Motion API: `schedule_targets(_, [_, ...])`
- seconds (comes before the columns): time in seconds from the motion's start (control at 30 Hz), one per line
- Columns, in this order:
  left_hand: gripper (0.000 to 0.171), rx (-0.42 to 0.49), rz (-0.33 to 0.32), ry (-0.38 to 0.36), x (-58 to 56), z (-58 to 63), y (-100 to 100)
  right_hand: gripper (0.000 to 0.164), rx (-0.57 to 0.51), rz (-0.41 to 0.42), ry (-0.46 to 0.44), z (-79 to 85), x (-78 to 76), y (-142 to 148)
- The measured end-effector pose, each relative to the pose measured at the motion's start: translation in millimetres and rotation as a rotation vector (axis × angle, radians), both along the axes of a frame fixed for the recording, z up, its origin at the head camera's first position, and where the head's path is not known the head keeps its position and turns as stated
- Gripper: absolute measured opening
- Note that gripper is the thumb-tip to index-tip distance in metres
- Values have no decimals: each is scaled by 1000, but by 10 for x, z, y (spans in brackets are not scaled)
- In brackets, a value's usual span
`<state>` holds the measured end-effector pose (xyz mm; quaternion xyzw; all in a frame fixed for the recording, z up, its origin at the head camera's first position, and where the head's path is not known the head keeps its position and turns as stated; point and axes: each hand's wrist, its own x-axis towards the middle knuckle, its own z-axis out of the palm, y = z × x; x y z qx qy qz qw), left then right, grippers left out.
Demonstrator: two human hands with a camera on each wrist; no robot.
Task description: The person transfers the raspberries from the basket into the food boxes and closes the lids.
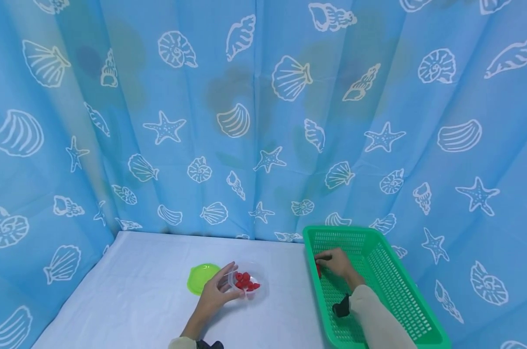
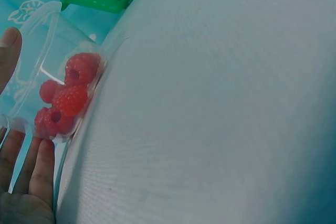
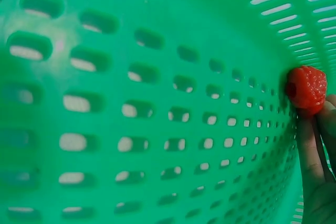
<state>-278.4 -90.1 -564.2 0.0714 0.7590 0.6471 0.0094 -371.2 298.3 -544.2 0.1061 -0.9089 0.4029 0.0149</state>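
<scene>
A small clear plastic tub [image 1: 263, 278] stands on the white table with several raspberries [image 2: 71, 99] at its bottom. My left hand [image 1: 215, 292] grips the tub from its left side, thumb [image 2: 9, 59] on one side and fingers [image 2: 43, 174] on the other. Inside the green basket [image 1: 391, 286], my right hand [image 1: 336, 263] reaches down by the left wall. A single raspberry [image 3: 307, 89] sits at its fingertips [image 3: 308, 148], pinched close to the basket's slotted side. In the head view the right hand covers part of that raspberry.
A lime-green lid [image 1: 200, 277] lies on the table [image 1: 145, 276] just left of the tub, partly behind my left hand. The basket, at the table's right, has raised slotted walls. A blue curtain [image 1: 254, 121] with white seashell prints encloses the back and sides.
</scene>
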Motion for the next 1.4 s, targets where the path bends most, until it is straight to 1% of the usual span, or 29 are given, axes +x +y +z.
schedule_targets(0.03, [83,1,0,0,3,0,-1,15,1,-2,0,0,3,-4])
schedule_targets(0.1, [83,-1,5,-5,-11,-38,1,15,-4,-12,-7,7,14,-16])
schedule_targets(0.23, [83,-15,20,0,-93,-189,-1,16,-9,-23,-33,20,24,-33])
schedule_targets(0.33, [84,-25,22,14,-144,-266,-10,18,-13,-25,-42,24,19,-39])
schedule_targets(0.53, [86,9,10,13,-170,-300,-16,17,-11,-40,-36,29,10,-40])
schedule_targets(0.67, [86,4,1,16,-168,-294,-17,17,-23,-58,-38,25,17,-36])
schedule_targets(0.77, [87,5,-6,14,-159,-285,-20,17,-67,-74,-34,22,17,-35])
schedule_targets(0.87, [87,10,-11,11,-149,-278,-25,17,-165,-96,-27,13,-1,-37])
schedule_targets(0.93, [87,10,-9,11,-144,-278,-29,18,-270,-109,-34,8,-18,-37])
schedule_targets(1.07, [87,-2,-1,10,-149,-290,-30,22,-470,-140,-83,10,-43,-21])
schedule_targets(1.13, [86,-7,4,7,-147,-285,-27,24,-538,-161,-118,15,-46,-10])
schedule_targets(1.2, [85,-6,4,2,-133,-252,-22,26,-547,-173,-133,20,-47,7])
schedule_targets(1.27, [85,-4,0,-2,-102,-183,-20,27,-523,-190,-134,25,-45,18])
schedule_targets(1.33, [84,-5,-8,-5,-58,-94,-22,28,-470,-194,-117,27,-51,31])
schedule_targets(1.4, [83,-13,-15,-5,-15,-15,-27,29,-388,-194,-80,35,-55,39])
